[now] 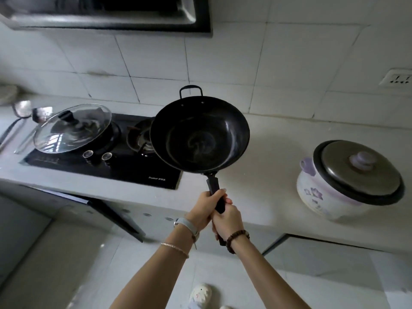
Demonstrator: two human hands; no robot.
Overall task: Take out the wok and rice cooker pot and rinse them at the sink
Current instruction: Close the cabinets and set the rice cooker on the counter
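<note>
The wok (199,134) is hanging in the air over the right end of the stove (111,168), tilted toward the person. Both hands are gripping its long handle (213,186), the left hand (206,208) ahead of the right hand (227,221). A glass lid (73,128) is lying on the stove's left burner. A flowered pot (330,197) is sitting near the white tabletop's (267,152) front edge, below a tiled wall (223,63).
</note>
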